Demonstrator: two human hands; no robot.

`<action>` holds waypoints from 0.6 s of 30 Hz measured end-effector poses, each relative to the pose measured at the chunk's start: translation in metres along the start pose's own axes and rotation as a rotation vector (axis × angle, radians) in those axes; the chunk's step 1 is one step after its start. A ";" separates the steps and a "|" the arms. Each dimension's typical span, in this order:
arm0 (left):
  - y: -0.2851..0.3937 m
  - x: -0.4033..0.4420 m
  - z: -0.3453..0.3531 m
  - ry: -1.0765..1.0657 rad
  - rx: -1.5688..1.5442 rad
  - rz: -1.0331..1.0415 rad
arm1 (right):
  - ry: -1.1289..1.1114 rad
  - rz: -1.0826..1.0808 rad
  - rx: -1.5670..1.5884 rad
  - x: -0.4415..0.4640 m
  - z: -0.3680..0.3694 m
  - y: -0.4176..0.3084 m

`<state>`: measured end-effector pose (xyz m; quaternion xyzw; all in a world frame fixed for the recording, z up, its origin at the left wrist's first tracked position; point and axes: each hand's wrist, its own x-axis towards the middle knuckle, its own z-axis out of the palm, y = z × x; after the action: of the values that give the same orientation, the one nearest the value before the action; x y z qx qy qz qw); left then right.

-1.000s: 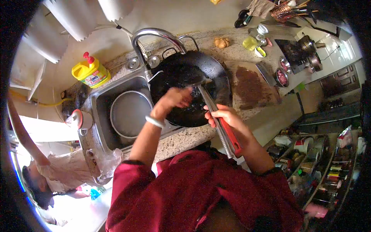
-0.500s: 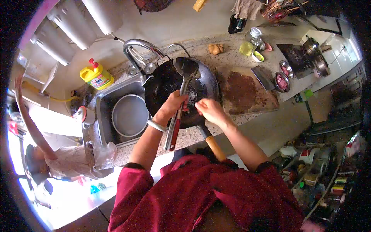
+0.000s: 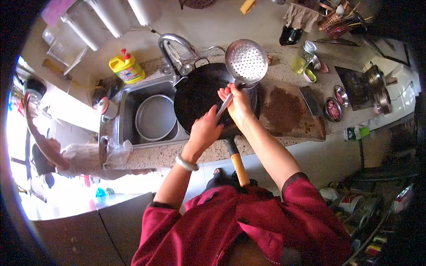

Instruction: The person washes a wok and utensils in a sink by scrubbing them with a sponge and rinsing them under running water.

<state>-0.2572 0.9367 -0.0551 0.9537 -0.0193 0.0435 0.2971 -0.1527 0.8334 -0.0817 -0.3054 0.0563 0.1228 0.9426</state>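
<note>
A perforated metal skimmer (image 3: 246, 60) is raised over the black wok (image 3: 199, 95), its holed face turned toward me. My left hand (image 3: 205, 129) is closed around its handle, low down. Closer to the head, my right hand (image 3: 239, 105) has its fingers curled about the handle's upper part. A second metal edge shows just below the skimmer's head; whether it belongs to another utensil I cannot make out. The wok rests partly over the sink's right side, and its wooden handle (image 3: 239, 169) points toward me.
Left of the wok, a round pan (image 3: 155, 119) lies in the sink (image 3: 126, 117). A yellow detergent bottle (image 3: 127, 67) stands behind. To the right are a stained cutting board (image 3: 284, 113), a cleaver (image 3: 312, 99) and meat bowls (image 3: 333, 109). Another person (image 3: 49, 150) is at far left.
The skimmer's head has come up and turned its holed face toward me. My right hand has moved from beside the utensils onto the handle. The view has shifted slightly.
</note>
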 end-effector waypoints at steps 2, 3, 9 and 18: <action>-0.025 -0.004 -0.014 -0.370 -0.199 -0.068 | -0.086 -0.029 0.015 0.004 0.000 -0.009; -0.032 -0.006 -0.014 -0.372 -0.426 -0.089 | -0.153 -0.012 0.046 0.003 0.003 -0.013; -0.036 -0.011 0.012 0.084 -0.285 -0.246 | -0.388 0.157 -0.236 -0.002 0.016 -0.038; -0.033 0.000 0.035 0.508 0.134 -0.117 | -0.270 0.432 -0.810 0.008 0.028 -0.078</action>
<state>-0.2524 0.9440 -0.1027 0.9293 0.1140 0.2654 0.2304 -0.1236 0.7901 -0.0161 -0.6106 -0.0571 0.3666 0.6997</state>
